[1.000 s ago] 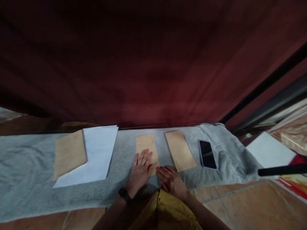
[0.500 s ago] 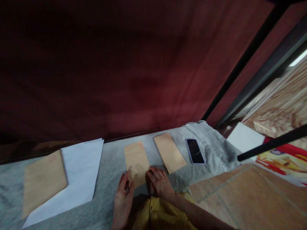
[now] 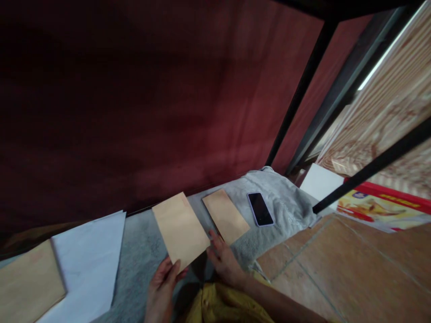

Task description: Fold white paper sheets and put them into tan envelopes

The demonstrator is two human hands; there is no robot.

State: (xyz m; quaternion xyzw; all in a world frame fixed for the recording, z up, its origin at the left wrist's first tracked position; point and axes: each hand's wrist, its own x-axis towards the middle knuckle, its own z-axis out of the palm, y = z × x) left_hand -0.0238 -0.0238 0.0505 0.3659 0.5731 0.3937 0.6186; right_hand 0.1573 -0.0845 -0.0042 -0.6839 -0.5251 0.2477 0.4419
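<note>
My left hand (image 3: 163, 285) grips the brown envelope (image 3: 182, 231) by its near edge, thumb on top and fingers underneath, so that it slants up and away from me above the grey cloth (image 3: 139, 251). My right hand (image 3: 225, 264) is released, its fingers extended at the envelope's right-hand corner; I cannot tell whether they touch it. Just beyond those fingers, a second brown envelope (image 3: 227, 217) lies flat on the cloth, and to the right of that a phone (image 3: 260, 209) rests with its dark screen up. Well over to my left, white sheets (image 3: 90, 260) lie partly under a larger piece of brown paper (image 3: 33, 282), which the picture's edge cuts off. A dark red curtain (image 3: 168, 112) hangs behind the cloth, and tiled floor (image 3: 353, 264) shows at my right.
</note>
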